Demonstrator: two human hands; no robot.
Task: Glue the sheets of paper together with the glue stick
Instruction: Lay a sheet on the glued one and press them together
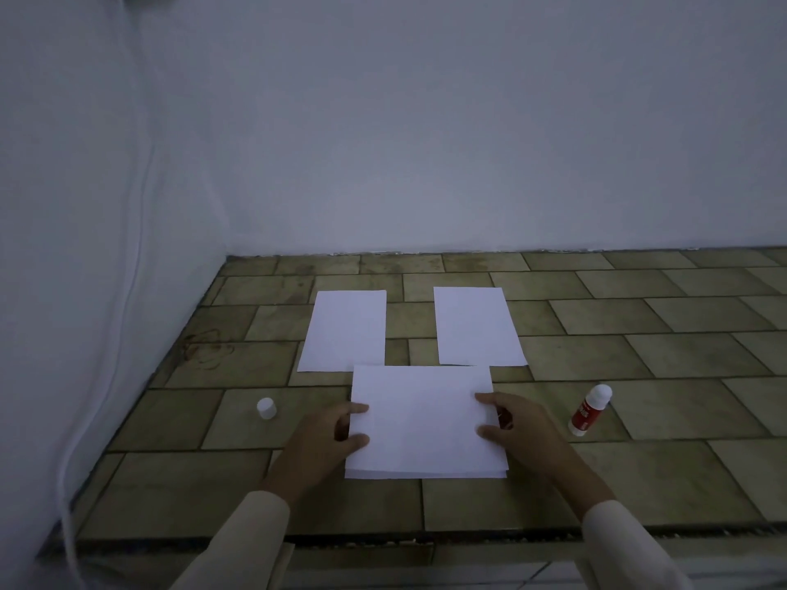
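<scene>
Two hands on the paper right now. The left hand [328, 436] pinches the left edge of the front stack [421, 423], thumb and a fingertip curled over the top. The right hand [515, 427] grips the right edge the same way. That stack is flat white paper, rectangular and landscape, and thin layers show along its near edge. It lies close to the front edge of the tiled counter [639, 483], a surface of dull olive-brown rectangular tiles with dark grout lines.

Behind it lie two more sheets, both portrait and smooth. The left sheet [345, 330] has its near corner tucked at the stack's far edge, and the right sheet [477, 325] sits just beyond the stack, a strip of tile between the two. The glue stick [590, 410], a red cylinder with a rounded white top, rests on the tiles just right of the right hand. A small white cap [267, 408] stands upright, left of the left hand. A white cable [127, 291] runs down the left wall.
</scene>
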